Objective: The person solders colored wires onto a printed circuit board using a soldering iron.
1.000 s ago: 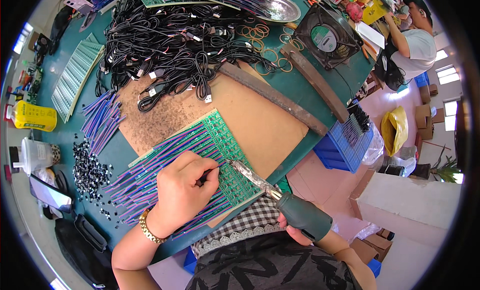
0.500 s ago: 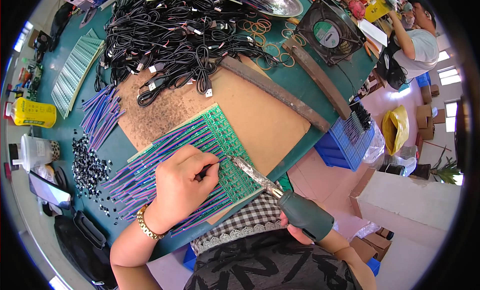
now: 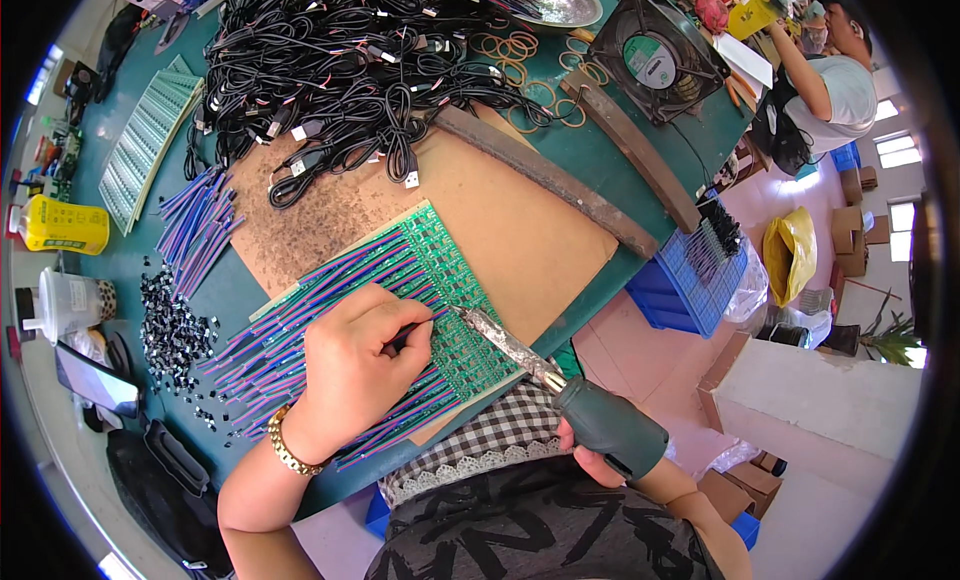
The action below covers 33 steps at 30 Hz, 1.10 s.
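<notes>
A panel of green circuit boards (image 3: 470, 352) lies on a brown board, with rows of blue, red and purple wires (image 3: 300, 325) running left from it. My left hand (image 3: 362, 365) rests over these wires, fingers curled in a pinch near the pads. Something dark and thin shows between the fingers, too hidden to name. Around the handle of a soldering iron (image 3: 612, 430) my right hand (image 3: 592, 462) is closed, mostly hidden behind it. The iron's tip meets or hovers just over the panel, close to my left fingertips; contact cannot be told.
Black cables (image 3: 330, 90) are heaped at the back, beside a metal bar (image 3: 545, 180) and a fan (image 3: 655, 60). Small black parts (image 3: 175, 325) and loose wires (image 3: 195, 225) lie left, near a yellow bottle (image 3: 65, 225). Another person (image 3: 820, 90) works at far right.
My left hand has shifted very slightly left, and the whole view has drifted a little the same way. The soldering iron stays at nearly the same spot over the panel.
</notes>
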Each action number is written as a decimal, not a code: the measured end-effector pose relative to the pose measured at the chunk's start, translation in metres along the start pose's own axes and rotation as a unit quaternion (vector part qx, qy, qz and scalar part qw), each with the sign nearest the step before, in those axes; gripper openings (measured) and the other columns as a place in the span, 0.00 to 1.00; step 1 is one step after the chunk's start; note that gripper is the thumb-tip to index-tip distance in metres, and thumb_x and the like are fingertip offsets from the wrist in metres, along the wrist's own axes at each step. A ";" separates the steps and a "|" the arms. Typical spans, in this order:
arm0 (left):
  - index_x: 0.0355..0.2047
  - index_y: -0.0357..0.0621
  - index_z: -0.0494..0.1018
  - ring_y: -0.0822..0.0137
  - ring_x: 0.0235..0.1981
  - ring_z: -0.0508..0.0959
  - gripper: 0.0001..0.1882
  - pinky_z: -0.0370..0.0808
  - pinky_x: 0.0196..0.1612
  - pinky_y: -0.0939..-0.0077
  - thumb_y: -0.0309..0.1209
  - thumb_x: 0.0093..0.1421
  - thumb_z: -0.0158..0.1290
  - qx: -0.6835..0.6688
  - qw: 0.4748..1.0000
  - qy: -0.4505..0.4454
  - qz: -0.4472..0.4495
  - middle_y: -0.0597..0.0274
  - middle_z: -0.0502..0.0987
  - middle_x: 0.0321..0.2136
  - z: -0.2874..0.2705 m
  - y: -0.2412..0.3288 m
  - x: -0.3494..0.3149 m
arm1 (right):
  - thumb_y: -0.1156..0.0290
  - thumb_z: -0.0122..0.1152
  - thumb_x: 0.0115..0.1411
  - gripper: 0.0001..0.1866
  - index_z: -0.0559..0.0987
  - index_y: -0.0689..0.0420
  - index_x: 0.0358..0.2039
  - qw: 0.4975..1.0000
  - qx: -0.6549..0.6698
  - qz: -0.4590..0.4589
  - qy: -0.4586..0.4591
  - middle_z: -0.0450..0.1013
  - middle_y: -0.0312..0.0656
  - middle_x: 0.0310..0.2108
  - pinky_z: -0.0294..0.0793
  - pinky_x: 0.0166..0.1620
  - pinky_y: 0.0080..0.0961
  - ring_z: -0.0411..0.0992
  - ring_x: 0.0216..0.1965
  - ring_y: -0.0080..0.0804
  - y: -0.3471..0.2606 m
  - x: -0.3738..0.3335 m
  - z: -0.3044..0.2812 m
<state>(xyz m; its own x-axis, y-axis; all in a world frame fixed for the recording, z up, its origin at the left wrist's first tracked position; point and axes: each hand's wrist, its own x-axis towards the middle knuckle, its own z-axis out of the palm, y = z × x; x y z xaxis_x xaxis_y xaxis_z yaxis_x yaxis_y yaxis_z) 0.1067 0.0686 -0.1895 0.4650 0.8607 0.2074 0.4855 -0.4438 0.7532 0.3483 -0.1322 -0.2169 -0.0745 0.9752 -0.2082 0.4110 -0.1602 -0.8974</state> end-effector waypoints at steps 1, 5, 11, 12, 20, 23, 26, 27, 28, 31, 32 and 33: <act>0.26 0.39 0.79 0.73 0.16 0.72 0.06 0.69 0.19 0.81 0.19 0.47 0.61 -0.004 1.000 -0.004 -0.008 0.63 0.75 0.22 0.000 0.000 -0.001 | 0.54 0.60 0.59 0.19 0.75 0.60 0.34 1.000 0.002 -0.003 -0.004 0.73 0.38 0.28 0.72 0.35 0.23 0.73 0.30 0.25 -0.006 0.003 -0.002; 0.27 0.39 0.79 0.76 0.17 0.71 0.05 0.68 0.19 0.83 0.19 0.47 0.61 -0.002 1.000 -0.009 -0.022 0.64 0.74 0.22 0.002 -0.001 -0.003 | 0.55 0.61 0.58 0.18 0.75 0.60 0.34 0.999 0.031 0.012 -0.003 0.73 0.38 0.28 0.73 0.35 0.23 0.73 0.30 0.25 -0.003 0.003 -0.001; 0.27 0.38 0.79 0.76 0.17 0.71 0.06 0.67 0.19 0.84 0.18 0.47 0.61 -0.013 1.000 -0.012 -0.018 0.64 0.74 0.22 0.001 -0.002 0.000 | 0.57 0.61 0.58 0.17 0.76 0.60 0.35 0.980 0.156 0.113 -0.043 0.73 0.38 0.28 0.73 0.36 0.22 0.72 0.30 0.24 -0.046 0.020 -0.014; 0.27 0.38 0.79 0.76 0.17 0.71 0.06 0.67 0.19 0.84 0.18 0.47 0.61 -0.011 1.000 -0.012 -0.017 0.64 0.74 0.22 0.001 -0.001 -0.001 | 0.57 0.62 0.58 0.18 0.76 0.61 0.37 0.995 0.074 0.056 -0.034 0.73 0.38 0.29 0.73 0.36 0.22 0.73 0.30 0.24 -0.028 0.011 -0.011; 0.26 0.39 0.79 0.78 0.16 0.70 0.06 0.66 0.19 0.84 0.18 0.47 0.61 -0.010 1.000 -0.007 -0.025 0.65 0.74 0.22 0.003 0.000 -0.001 | 0.63 0.66 0.56 0.24 0.73 0.64 0.48 0.988 0.114 0.100 -0.028 0.74 0.41 0.34 0.74 0.36 0.23 0.74 0.32 0.27 0.002 -0.004 -0.003; 0.26 0.39 0.79 0.78 0.16 0.70 0.06 0.66 0.19 0.85 0.18 0.47 0.61 -0.028 0.999 -0.006 -0.023 0.65 0.74 0.22 0.002 -0.002 0.002 | 0.65 0.66 0.57 0.23 0.73 0.65 0.49 0.998 0.064 0.011 -0.004 0.75 0.42 0.35 0.75 0.36 0.24 0.75 0.34 0.28 -0.011 0.003 -0.008; 0.26 0.39 0.80 0.79 0.16 0.70 0.06 0.65 0.19 0.85 0.18 0.47 0.61 -0.010 0.999 -0.008 -0.033 0.66 0.74 0.22 0.002 -0.001 -0.002 | 0.68 0.67 0.57 0.23 0.73 0.65 0.49 0.995 -0.058 -0.002 -0.086 0.75 0.44 0.35 0.75 0.38 0.24 0.75 0.36 0.29 -0.017 0.012 -0.013; 0.26 0.39 0.80 0.79 0.16 0.70 0.06 0.65 0.19 0.85 0.18 0.47 0.61 -0.011 0.999 -0.009 -0.033 0.66 0.74 0.22 0.003 -0.001 -0.002 | 0.68 0.67 0.56 0.22 0.73 0.65 0.48 0.996 0.009 0.061 -0.068 0.75 0.44 0.35 0.75 0.39 0.24 0.75 0.36 0.29 -0.012 0.006 -0.009; 0.27 0.39 0.80 0.79 0.16 0.70 0.06 0.65 0.19 0.85 0.18 0.47 0.61 -0.013 0.999 -0.010 -0.036 0.66 0.74 0.22 0.003 -0.001 -0.002 | 0.69 0.67 0.56 0.22 0.73 0.65 0.48 0.988 0.077 0.124 -0.049 0.75 0.44 0.35 0.75 0.40 0.24 0.75 0.36 0.30 -0.008 0.001 -0.006; 0.26 0.39 0.79 0.77 0.16 0.71 0.06 0.67 0.19 0.84 0.18 0.47 0.61 -0.020 0.999 -0.013 -0.033 0.65 0.75 0.22 0.001 0.000 0.002 | 0.69 0.68 0.56 0.22 0.73 0.65 0.47 0.992 0.059 0.113 -0.013 0.75 0.44 0.35 0.74 0.41 0.23 0.75 0.36 0.30 -0.002 -0.009 0.001; 0.26 0.39 0.79 0.76 0.16 0.72 0.06 0.69 0.19 0.82 0.18 0.46 0.61 -0.014 0.999 -0.013 -0.031 0.64 0.75 0.22 0.001 0.001 0.001 | 0.69 0.68 0.56 0.22 0.73 0.65 0.47 0.992 0.060 0.112 -0.014 0.75 0.44 0.35 0.74 0.41 0.23 0.75 0.36 0.30 -0.001 -0.008 0.000; 0.26 0.39 0.79 0.76 0.16 0.72 0.06 0.69 0.19 0.82 0.18 0.46 0.61 -0.013 0.999 -0.014 -0.031 0.64 0.75 0.22 0.001 0.002 0.001 | 0.69 0.68 0.56 0.22 0.73 0.66 0.47 0.992 0.088 0.091 -0.021 0.75 0.45 0.35 0.74 0.40 0.23 0.75 0.35 0.30 0.001 -0.007 -0.002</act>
<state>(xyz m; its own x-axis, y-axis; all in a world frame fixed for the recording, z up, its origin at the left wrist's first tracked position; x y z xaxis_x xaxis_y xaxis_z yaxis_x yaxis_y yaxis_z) 0.1089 0.0685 -0.1882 0.4543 0.8793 0.1427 0.4957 -0.3826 0.7797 0.3507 -0.1390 -0.2153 -0.0523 0.9213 -0.3852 0.2567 -0.3604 -0.8968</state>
